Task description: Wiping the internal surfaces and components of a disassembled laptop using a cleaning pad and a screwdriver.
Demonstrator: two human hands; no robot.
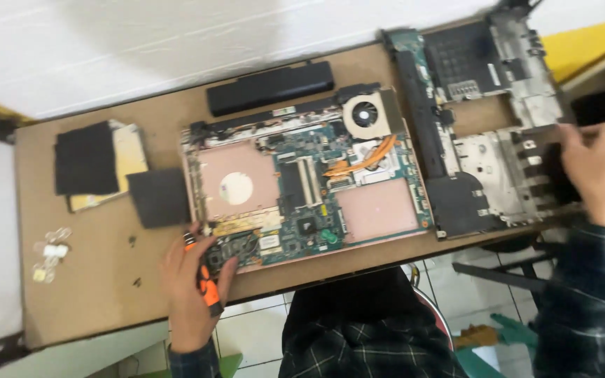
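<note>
Orange-handled screwdriver [206,280] gripped in left hand [192,290], fingers wrapped round it, at near-left corner of opened laptop base [302,185]. Right hand [600,175], right of base, fingers curled on detached black-silver cover [498,140]. Battery [271,87] beyond base.

We see the scene under even, diffuse light with no single strong source evident. The white surface beyond the table [106,280] is the brightest area and nearly washes out, crossed by a broad soft shadow at upper left. On the brown tabletop shadows are faint and short. We note mild glare on the pale pink panels of the opened laptop base [302,189]. Motion blur softens the whole frame, most strongly at the right hand [600,175] and the dark chassis shell [491,119]. Fine circuit detail is smeared. The table's edges bow slightly, suggesting wide-angle distortion.
</note>
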